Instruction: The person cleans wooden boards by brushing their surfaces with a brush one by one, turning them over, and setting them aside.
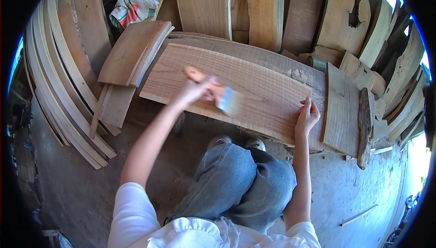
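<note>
My left hand [200, 90] is closed round the wooden handle of a paintbrush [223, 99], which is blurred by motion. Its pale bristles point right, over the near part of a wooden board [263, 84]; whether they touch the wood I cannot tell. This long board shows clear grain and lies across a wider plank [290, 68]. At the board's right end, my right hand [308, 117] pinches the edge with its fingers drawn together. Part of that grip is hidden behind the hand.
Two stacked boards [131, 52] sit left of the work surface, and another board [343, 109] lies on its right. Tall planks [204, 7] lean along the back. Long thin strips [59, 84] stand at far left. A loose stick [359, 215] lies on the concrete floor [336, 184].
</note>
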The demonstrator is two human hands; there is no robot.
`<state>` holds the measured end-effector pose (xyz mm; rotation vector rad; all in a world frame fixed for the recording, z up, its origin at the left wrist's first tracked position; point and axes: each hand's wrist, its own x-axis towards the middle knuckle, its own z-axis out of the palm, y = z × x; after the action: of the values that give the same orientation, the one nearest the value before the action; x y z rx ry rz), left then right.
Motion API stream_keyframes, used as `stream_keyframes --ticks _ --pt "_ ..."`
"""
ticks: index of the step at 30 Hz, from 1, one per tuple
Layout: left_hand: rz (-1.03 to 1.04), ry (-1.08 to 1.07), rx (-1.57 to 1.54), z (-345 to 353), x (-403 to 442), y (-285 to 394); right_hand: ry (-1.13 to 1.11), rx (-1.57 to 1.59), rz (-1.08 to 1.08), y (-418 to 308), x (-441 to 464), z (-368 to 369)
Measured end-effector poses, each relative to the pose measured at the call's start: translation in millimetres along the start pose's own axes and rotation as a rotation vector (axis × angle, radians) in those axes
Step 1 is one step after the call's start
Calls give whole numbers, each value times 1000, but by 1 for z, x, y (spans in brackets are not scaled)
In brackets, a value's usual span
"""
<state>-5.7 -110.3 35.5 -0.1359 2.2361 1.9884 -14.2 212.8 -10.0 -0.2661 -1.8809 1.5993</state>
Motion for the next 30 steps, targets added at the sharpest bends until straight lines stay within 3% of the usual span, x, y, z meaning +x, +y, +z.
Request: stream_keyframes --ticks 5,6,7,9,11,12,15,16,17,18,20,22,24,27,30 --pt "-48 536 255 -142 -38 -7 0 -18 -21 4 1 1" --pt "24 633 361 -163 -47 -14 -6 -28 -7 2 0 1" --pt "40 689 592 -166 -64 -3 -1 -22 -19 1 0 2" --pt "219 800 1389 -182 -87 -12 -3 -16 -13 1 0 1" --pt "193 803 1323 -173 -105 -11 18 102 39 6 3 0" --pt "-21 710 1308 -156 -114 4 40 216 84 9 5 -3" --pt "-14 604 1391 -107 -128 26 -20 424 194 2 6 -19" --pt "85 533 1445 -109 -126 15 -140 389 199 0 5 -28" --pt "187 462 1494 -109 -122 5 -249 187 123 -4 1 -37" --pt "116 392 1326 -100 -123 9 -352 -20 46 -12 -4 -47" --pt "334 396 1120 -98 -118 -14 -558 -218 -53 -24 -22 -64" --pt "312 369 1023 -100 -107 -35 -623 -750 -469 -42 -42 -80" --pt "191 493 976 -98 -97 -42 -707 -749 -385 -36 -54 -94" --pt "6 607 831 -105 -83 -48 -699 -922 -424 -32 -66 -97" --pt "102 695 634 -129 -65 -77 -637 -836 -440 -19 -69 -93"
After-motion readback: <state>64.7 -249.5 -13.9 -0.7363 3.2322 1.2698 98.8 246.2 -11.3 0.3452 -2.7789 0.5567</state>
